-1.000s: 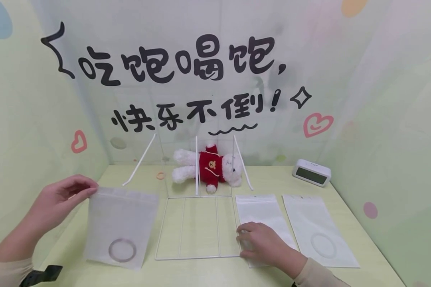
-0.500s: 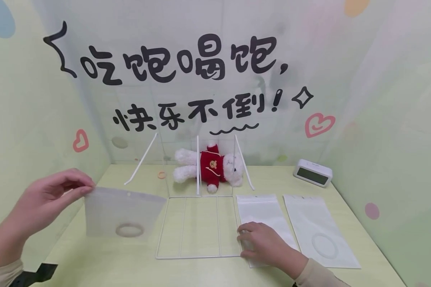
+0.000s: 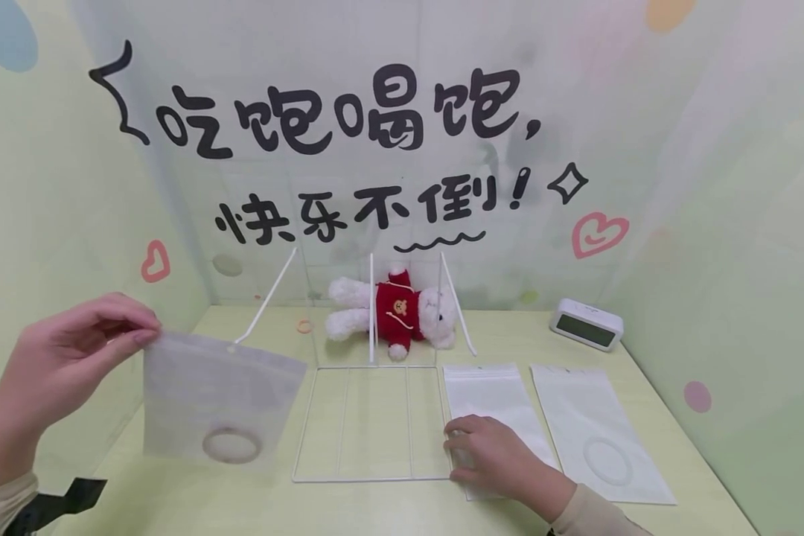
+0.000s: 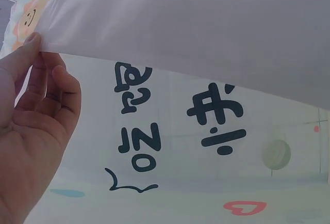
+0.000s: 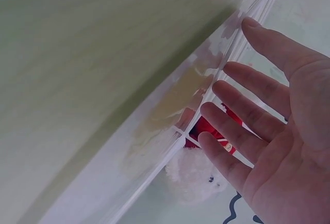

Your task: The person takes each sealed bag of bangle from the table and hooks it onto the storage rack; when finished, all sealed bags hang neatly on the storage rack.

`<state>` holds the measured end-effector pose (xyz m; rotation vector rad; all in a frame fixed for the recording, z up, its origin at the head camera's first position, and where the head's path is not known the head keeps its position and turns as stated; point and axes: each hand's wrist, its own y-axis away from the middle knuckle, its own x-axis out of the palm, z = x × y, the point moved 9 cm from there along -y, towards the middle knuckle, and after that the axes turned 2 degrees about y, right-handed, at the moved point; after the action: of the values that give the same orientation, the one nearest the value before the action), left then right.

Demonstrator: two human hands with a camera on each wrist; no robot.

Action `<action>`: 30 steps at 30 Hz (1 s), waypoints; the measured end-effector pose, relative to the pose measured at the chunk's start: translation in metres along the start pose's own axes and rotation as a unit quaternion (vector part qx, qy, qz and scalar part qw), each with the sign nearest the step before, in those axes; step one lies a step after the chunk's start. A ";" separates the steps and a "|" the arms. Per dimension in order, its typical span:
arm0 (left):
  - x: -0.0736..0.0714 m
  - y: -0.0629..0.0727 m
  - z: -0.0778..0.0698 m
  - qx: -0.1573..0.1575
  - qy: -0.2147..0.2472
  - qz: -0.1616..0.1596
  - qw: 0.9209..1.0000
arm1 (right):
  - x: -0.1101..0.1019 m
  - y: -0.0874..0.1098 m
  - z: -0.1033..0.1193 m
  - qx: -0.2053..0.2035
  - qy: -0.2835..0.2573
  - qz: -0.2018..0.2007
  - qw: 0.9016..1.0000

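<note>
1. The left hand (image 3: 74,365) pinches the upper left corner of a translucent whitish rectangular bag (image 3: 208,387) between thumb and forefinger; the bag hangs below and to the right of that grip.
2. A brownish round ring (image 3: 231,460) shows through its lower part.
3. The right hand (image 3: 496,454), fingers extended and clenching nothing, rests over a flat white rectangular bag (image 3: 485,391), fingertips beside the right edge of a white wire rack (image 3: 371,480).
4. Right of this hand lies another flat white bag (image 3: 572,394); beyond it sits a white digital clock (image 3: 586,325).
</note>
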<state>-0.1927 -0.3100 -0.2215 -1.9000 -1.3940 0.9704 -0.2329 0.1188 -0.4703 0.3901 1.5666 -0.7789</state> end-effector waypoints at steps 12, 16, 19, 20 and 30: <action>0.003 -0.010 -0.004 0.018 0.016 -0.014 1.000 | -0.002 0.000 0.002 -0.004 -0.001 -0.004 1.000; 0.006 -0.013 -0.003 0.022 0.017 -0.012 1.000 | -0.002 0.000 0.002 -0.004 0.000 -0.007 1.000; 0.007 -0.014 -0.001 0.028 0.015 -0.013 0.999 | -0.003 0.000 0.003 -0.007 0.002 -0.009 1.000; 0.007 -0.014 0.001 0.027 0.011 -0.014 0.999 | -0.003 0.001 0.003 -0.008 0.002 -0.011 1.000; -0.006 -0.013 0.036 -0.024 -0.092 -0.055 0.994 | -0.003 0.001 0.003 -0.006 0.002 -0.012 1.000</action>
<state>-0.2300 -0.3113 -0.2300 -1.7831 -1.6227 1.0898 -0.2296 0.1177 -0.4675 0.3657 1.5811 -0.7868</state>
